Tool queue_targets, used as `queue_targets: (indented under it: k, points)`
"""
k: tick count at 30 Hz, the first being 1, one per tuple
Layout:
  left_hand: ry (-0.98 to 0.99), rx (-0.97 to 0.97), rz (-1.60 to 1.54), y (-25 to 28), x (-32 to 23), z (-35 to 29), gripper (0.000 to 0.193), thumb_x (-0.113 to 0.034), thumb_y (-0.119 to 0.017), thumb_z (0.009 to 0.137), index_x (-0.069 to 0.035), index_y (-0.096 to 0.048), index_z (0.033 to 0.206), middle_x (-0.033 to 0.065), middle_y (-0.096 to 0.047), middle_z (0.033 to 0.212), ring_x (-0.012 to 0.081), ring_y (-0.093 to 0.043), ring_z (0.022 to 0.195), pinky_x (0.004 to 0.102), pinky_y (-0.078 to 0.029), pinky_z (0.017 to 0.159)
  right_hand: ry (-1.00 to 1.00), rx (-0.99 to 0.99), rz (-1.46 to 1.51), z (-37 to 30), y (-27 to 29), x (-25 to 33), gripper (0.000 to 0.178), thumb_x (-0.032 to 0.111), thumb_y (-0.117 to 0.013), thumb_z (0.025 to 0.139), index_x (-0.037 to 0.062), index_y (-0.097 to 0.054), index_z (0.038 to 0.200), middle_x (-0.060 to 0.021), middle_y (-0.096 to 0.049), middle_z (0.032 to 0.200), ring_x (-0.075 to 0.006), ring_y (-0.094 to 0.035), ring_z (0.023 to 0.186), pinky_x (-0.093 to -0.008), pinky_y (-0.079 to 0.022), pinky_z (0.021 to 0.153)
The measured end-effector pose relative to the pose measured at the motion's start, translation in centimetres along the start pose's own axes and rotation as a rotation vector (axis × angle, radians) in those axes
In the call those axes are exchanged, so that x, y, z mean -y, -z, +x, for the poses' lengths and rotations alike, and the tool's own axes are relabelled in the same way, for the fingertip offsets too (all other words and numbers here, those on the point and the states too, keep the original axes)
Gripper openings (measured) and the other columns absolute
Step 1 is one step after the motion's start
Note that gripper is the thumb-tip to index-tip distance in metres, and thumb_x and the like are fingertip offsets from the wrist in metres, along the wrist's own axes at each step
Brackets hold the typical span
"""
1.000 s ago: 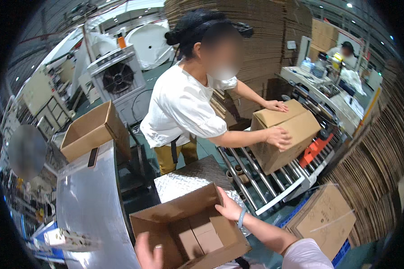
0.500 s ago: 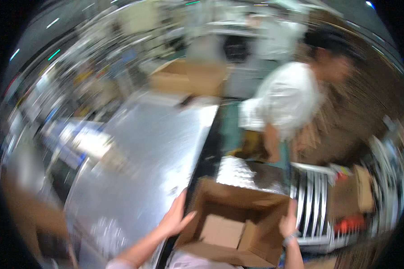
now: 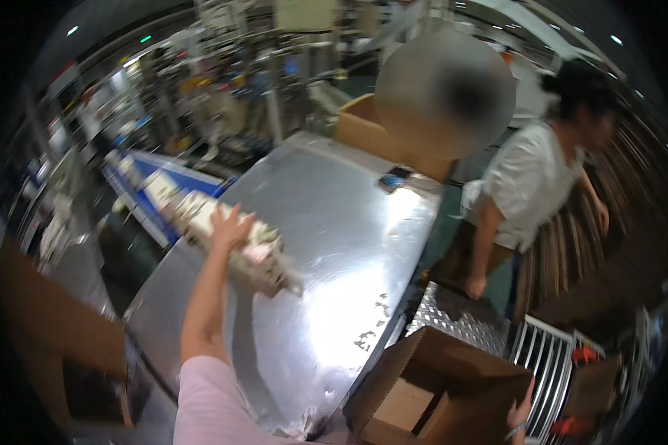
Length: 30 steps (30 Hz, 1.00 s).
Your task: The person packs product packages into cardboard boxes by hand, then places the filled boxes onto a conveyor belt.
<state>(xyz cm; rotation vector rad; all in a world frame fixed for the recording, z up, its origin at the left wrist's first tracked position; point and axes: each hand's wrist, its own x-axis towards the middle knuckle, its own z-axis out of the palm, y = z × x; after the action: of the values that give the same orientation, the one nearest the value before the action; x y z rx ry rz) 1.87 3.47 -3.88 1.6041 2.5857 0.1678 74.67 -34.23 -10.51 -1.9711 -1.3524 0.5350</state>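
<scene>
My left hand (image 3: 232,226) reaches far over the metal table, its fingers spread on top of a row of pale printed packages (image 3: 260,256). These lie at the table's left side, by the end of a blue conveyor (image 3: 189,168); how many there are is hard to tell. Down at the lower right, my right hand (image 3: 521,411) grips the right wall of an open cardboard box (image 3: 393,371). Folded flaps or cardboard show on the box's bottom. The fingers outside its wall are partly hidden.
The shiny metal table (image 3: 326,222) bears a small dark-and-blue object (image 3: 395,179) near its far edge. Beyond stands another cardboard box (image 3: 360,119). A co-worker in a white shirt (image 3: 531,174) is at the right, near stacked cardboard (image 3: 608,222) and a roller conveyor (image 3: 545,363).
My left hand has left the box's side and moved forward and left onto the packages. My view has swung left; the box, still by my right hand, sits further right and lower.
</scene>
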Motion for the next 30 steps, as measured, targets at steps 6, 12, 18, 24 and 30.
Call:
queue_targets:
  k: [6, 12, 18, 24, 30]
  points:
    - [-0.405, -0.054, -0.104, -2.2, -4.4, -7.7, 0.038, -0.037, -0.063, 0.072, -0.012, -0.061, 0.100, 0.0116, -0.028, 0.142, 0.0362, -0.029, 0.123, 0.0571, -0.031, 0.094, -0.083, -0.067, -0.218, -0.9, 0.5, 2.2, 0.078, -0.011, -0.042, 0.079, 0.0123, -0.008, 0.145, -0.0260, -0.049, 0.124, -0.0388, -0.052, 0.111, -0.0372, -0.043, 0.093]
    - [-0.519, -0.018, -0.053, -1.3, -3.7, -16.3, 0.090, -0.028, -0.076, 0.055, -0.017, -0.032, 0.133, 0.0207, -0.042, 0.121, 0.0376, -0.038, 0.116, 0.0515, -0.033, 0.090, -0.036, -0.075, -0.236, -2.0, 0.4, 2.4, 0.079, -0.008, -0.045, 0.078, 0.0131, -0.009, 0.144, -0.0283, -0.058, 0.102, -0.0447, -0.058, 0.087, -0.0450, -0.048, 0.075]
    - [-0.645, -0.067, -0.010, 3.6, -13.5, -21.5, 0.093, -0.027, -0.073, 0.057, -0.014, -0.031, 0.138, 0.0213, -0.049, 0.104, 0.0373, -0.045, 0.104, 0.0472, -0.034, 0.087, -0.025, -0.110, -0.196, -2.0, 0.3, 1.9, 0.079, -0.005, -0.044, 0.075, 0.0114, -0.009, 0.144, -0.0316, -0.057, 0.086, -0.0450, -0.057, 0.078, -0.0479, -0.045, 0.069]
    - [-1.303, -0.038, -0.822, 13.2, -22.1, -38.4, 0.070, -0.018, -0.074, 0.066, -0.006, -0.043, 0.128, 0.0206, -0.049, 0.112, 0.0329, -0.049, 0.099, 0.0424, -0.039, 0.086, -0.072, -0.017, 0.044, -1.4, 0.3, 1.1, 0.075, 0.004, -0.052, 0.080, -0.0007, -0.010, 0.142, -0.0321, -0.052, 0.111, -0.0433, -0.054, 0.097, -0.0431, -0.044, 0.082]
    - [-1.486, 0.439, -0.259, -2.8, -22.8, -43.7, 0.079, -0.021, -0.069, 0.072, -0.010, -0.029, 0.139, 0.0236, -0.048, 0.117, 0.0412, -0.047, 0.106, 0.0466, -0.037, 0.092, -0.101, -0.054, 0.702, -0.9, -0.9, -3.2, 0.071, -0.004, -0.047, 0.081, 0.0035, -0.014, 0.143, -0.0177, -0.035, 0.139, -0.0225, -0.037, 0.126, -0.0297, -0.030, 0.102]
